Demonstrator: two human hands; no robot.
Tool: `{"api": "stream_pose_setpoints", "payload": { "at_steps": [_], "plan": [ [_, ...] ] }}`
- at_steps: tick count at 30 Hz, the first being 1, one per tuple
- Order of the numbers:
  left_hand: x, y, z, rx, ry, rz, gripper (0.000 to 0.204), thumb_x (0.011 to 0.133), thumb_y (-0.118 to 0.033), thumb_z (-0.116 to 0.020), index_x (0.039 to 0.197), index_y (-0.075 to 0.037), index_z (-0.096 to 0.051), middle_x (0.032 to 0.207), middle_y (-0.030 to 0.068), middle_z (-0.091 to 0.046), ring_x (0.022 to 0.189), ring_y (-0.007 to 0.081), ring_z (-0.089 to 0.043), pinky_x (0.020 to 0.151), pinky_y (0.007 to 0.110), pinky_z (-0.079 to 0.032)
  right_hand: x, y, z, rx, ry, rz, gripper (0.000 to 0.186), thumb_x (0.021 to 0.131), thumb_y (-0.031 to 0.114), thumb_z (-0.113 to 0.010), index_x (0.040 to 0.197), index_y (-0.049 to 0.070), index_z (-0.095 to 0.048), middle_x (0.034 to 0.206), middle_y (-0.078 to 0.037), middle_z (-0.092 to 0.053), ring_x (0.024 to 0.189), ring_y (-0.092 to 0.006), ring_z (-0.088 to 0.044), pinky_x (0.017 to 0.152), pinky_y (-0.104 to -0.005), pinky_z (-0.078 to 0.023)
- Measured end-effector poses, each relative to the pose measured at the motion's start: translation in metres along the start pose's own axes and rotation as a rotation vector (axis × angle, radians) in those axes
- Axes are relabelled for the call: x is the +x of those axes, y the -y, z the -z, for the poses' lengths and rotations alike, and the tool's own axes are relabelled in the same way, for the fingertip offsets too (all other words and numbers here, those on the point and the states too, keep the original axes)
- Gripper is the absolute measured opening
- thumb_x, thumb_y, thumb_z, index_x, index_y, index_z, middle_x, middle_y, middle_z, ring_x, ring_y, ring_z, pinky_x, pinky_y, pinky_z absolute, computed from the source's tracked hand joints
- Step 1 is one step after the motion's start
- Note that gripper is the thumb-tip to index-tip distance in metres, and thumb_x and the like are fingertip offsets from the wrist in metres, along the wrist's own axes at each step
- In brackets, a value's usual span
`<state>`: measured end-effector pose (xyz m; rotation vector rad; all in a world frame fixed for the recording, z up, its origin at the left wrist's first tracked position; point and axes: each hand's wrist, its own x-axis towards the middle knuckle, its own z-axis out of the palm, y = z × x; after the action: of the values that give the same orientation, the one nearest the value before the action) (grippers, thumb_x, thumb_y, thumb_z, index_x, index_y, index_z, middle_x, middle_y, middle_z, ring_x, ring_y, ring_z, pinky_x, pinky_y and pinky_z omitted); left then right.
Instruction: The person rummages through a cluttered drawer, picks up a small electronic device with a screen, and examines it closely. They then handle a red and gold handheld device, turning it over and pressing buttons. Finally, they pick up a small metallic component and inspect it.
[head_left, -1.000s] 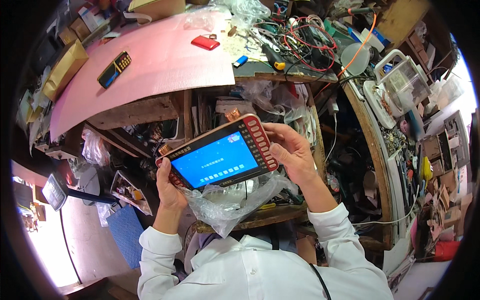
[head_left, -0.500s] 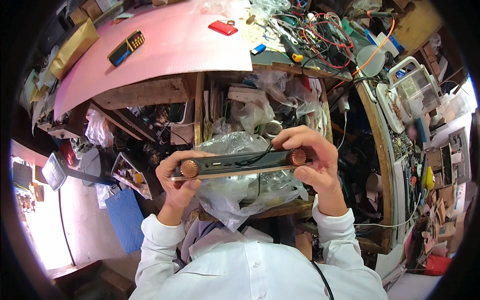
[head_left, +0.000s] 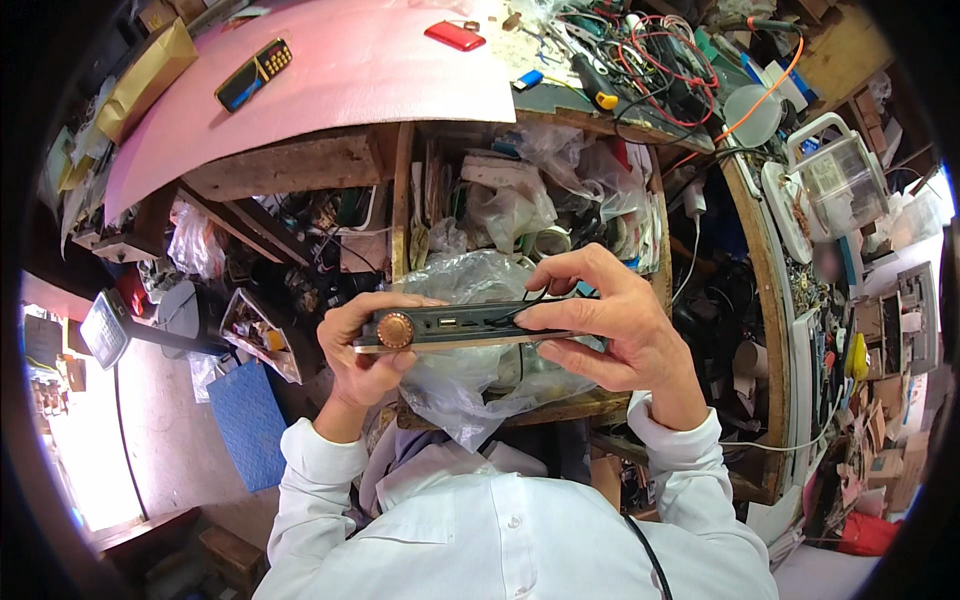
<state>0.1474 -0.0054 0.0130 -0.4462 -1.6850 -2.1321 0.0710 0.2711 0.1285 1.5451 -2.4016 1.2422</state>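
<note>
I hold a black portable media player [head_left: 452, 323] edge-on, with a round copper-coloured knob [head_left: 395, 330] and ports facing up. My left hand [head_left: 365, 350] grips its left end. My right hand [head_left: 630, 320] is on its right part, a fingertip at the thin black cable [head_left: 535, 292] lying along the ports and the thumb lower down; this hand covers the right end. Below the player a crumpled clear plastic bag [head_left: 450, 400] lies over the open wooden drawer.
The pink-covered bench [head_left: 330, 70] bears a keypad device [head_left: 252, 75], a red rectangular object [head_left: 455, 35], tangled leads and screwdrivers. Wooden drawer edges [head_left: 400, 200] frame bagged clutter. A clear box [head_left: 840, 180] and shelves of parts stand right, a blue board [head_left: 245, 425] lower left.
The player has turned from screen-up to edge-up since a second ago. Since half a second ago my right hand has moved over its top edge onto the cable and ports, hiding the right knob.
</note>
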Motion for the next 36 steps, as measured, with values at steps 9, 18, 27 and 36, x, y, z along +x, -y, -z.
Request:
{"api": "stream_pose_setpoints", "payload": {
  "at_steps": [9, 18, 27, 36],
  "plan": [
    [-0.004, 0.004, -0.002, -0.049, -0.073, 0.120, 0.046, 0.080, -0.022, -0.080, 0.110, 0.010, -0.068, 0.103, 0.0178, -0.077, 0.092, 0.0198, -0.074, 0.087, 0.031, -0.057, 0.001, 0.000, 0.004, 0.044, 0.011, -0.027, 0.034, 0.079, 0.016, -0.087, 0.110, 0.009, -0.075, 0.121, -0.016, -0.065, 0.098, -0.0306, -0.065, 0.079, -0.0376, -0.056],
    [0.005, 0.019, -0.008, -0.532, -0.355, 0.357, 0.042, 0.088, -0.030, -0.074, 0.110, 0.006, -0.066, 0.105, 0.0141, -0.074, 0.089, 0.0218, -0.073, 0.083, 0.035, -0.060, -0.013, -0.021, 0.011, 0.686, -0.163, -0.197, 0.075, 0.094, 0.042, -0.075, 0.149, 0.000, -0.049, 0.137, -0.014, -0.061, 0.123, -0.0220, -0.061, 0.107, -0.0365, -0.045],
    [0.008, 0.018, -0.015, -0.677, -0.476, 0.435, 0.047, 0.094, -0.036, -0.070, 0.118, 0.004, -0.069, 0.111, 0.0141, -0.076, 0.094, 0.0248, -0.075, 0.088, 0.039, -0.061, -0.004, -0.026, -0.008, 0.789, -0.171, -0.331, 0.072, 0.102, 0.030, -0.070, 0.157, 0.000, -0.036, 0.140, -0.008, -0.057, 0.127, -0.0128, -0.053, 0.110, -0.0309, -0.041],
    [0.000, 0.037, -0.009, -0.430, -0.403, 0.238, 0.035, 0.089, -0.017, -0.077, 0.114, 0.005, -0.069, 0.101, 0.0080, -0.073, 0.085, 0.0136, -0.069, 0.079, 0.028, -0.057, 0.075, -0.106, 0.033, -0.076, -0.304, -0.332, 0.024, 0.104, 0.017, -0.058, 0.119, 0.004, -0.071, 0.112, -0.010, -0.072, 0.098, -0.0244, -0.068, 0.088, -0.0341, -0.054]
  ]
}}
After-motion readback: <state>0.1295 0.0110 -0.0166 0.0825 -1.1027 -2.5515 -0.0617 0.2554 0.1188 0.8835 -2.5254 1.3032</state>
